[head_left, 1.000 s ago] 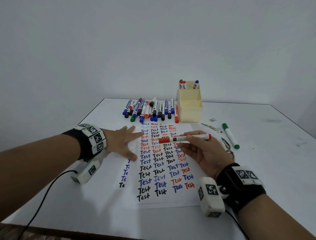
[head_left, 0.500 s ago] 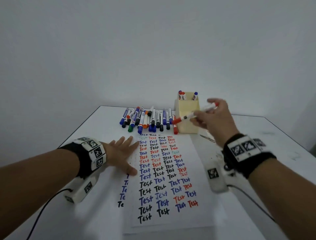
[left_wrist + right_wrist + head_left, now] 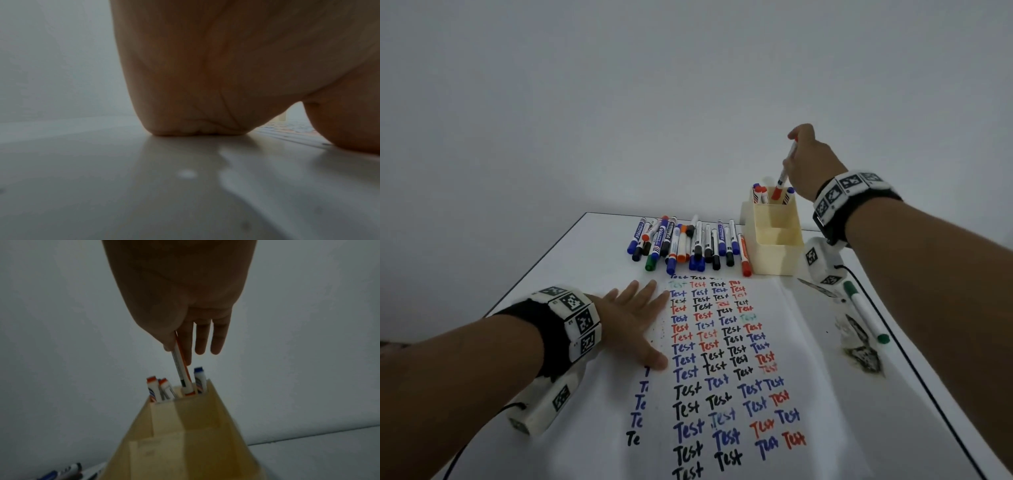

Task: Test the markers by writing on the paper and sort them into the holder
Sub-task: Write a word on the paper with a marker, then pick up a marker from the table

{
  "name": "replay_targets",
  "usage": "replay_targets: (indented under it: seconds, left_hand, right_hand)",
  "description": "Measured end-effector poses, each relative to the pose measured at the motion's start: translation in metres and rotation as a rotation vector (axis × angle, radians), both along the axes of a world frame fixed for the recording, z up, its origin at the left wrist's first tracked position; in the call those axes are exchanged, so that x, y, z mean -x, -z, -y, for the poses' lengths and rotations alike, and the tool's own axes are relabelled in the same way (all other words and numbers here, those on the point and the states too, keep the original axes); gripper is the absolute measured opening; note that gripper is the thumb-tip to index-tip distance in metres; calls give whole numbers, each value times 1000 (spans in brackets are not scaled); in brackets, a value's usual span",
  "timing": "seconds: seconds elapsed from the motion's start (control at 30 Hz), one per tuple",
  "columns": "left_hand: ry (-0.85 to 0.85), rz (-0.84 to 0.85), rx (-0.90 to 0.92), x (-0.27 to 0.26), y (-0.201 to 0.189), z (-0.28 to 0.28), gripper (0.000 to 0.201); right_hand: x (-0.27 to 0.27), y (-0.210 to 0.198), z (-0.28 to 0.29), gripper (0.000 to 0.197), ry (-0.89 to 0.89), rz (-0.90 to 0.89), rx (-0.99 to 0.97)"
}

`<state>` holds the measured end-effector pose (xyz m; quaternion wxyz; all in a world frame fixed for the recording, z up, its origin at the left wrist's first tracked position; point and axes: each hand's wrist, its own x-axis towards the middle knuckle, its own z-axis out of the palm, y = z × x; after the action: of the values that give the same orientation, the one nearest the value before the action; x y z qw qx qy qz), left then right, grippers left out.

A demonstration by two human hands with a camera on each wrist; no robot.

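My right hand [image 3: 803,161] [image 3: 180,344] pinches a red marker [image 3: 784,171] [image 3: 182,369] between thumb and forefinger, cap end down. Its red cap dips into the middle rear slot of the cream holder [image 3: 777,240] [image 3: 185,434]. Red-capped markers [image 3: 158,389] stand in the left rear slot, and a blue-capped marker [image 3: 199,379] in the right one. My left hand [image 3: 635,318] lies flat with fingers spread on the left edge of the paper [image 3: 722,377], which is covered in rows of "Test". In the left wrist view only the palm [image 3: 205,73] on the table shows.
Several capped markers [image 3: 688,243] lie in a row left of the holder. A green marker [image 3: 864,311] lies right of the paper, near dark ink smudges [image 3: 859,349] on the white table [image 3: 945,359]. Cables trail from both wrist cameras.
My right hand has carried the red marker from over the paper up to the holder and turned it upright, cap down into a rear slot. The left hand has stayed on the paper.
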<state>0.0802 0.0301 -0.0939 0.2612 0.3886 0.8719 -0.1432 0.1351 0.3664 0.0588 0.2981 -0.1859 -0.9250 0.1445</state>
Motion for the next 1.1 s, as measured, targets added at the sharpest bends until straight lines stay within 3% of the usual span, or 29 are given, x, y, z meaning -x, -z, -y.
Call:
replay_targets:
  seconds: [0.23, 0.37, 0.5, 0.7, 0.83, 0.93, 1.1]
  left_hand:
    - [3, 16, 3, -2, -2, 0, 148]
    - [6, 14, 3, -4, -5, 1, 143]
    - [2, 8, -16, -6, -5, 2, 132]
    - [-6, 13, -13, -8, -8, 3, 131]
    - [-12, -4, -14, -6, -4, 2, 134]
    - [-17, -5, -15, -6, -4, 1, 142]
    - [-18, 7, -26, -6, -5, 2, 154]
  right_hand:
    - [30, 31, -16, 51, 122, 263, -50]
    - [36, 45, -18, 18, 252, 410, -245]
    - [38, 51, -15, 27, 299, 426, -345]
    - [22, 44, 9, 53, 83, 169, -254]
    - [-4, 49, 37, 42, -162, 86, -37]
    - [-27, 61, 59, 24, -288, 262, 20]
    - [-38, 88, 69, 27, -261, 561, -73]
